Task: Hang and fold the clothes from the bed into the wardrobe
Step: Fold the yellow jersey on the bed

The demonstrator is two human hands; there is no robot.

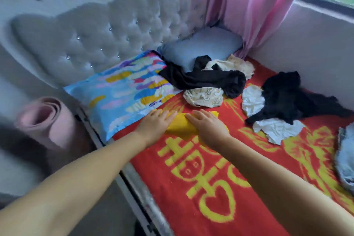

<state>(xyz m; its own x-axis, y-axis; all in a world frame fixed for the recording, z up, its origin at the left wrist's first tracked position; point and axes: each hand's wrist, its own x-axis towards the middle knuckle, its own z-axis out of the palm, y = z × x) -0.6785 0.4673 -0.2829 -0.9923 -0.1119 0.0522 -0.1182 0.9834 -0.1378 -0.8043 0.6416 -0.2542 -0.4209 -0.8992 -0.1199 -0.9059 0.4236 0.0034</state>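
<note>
Both flat hands, left hand (157,122) and right hand (207,127), press the yellow cloth (181,127), maybe half-folded, lying sideways mid-frame between them.

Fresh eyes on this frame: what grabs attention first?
Both hands, left hand and right hand, press flat on a yellow garment near the bed's edge. Under it lies the red blanket with big yellow characters. Black clothes and cream clothes are heaped by the pillows.
</note>
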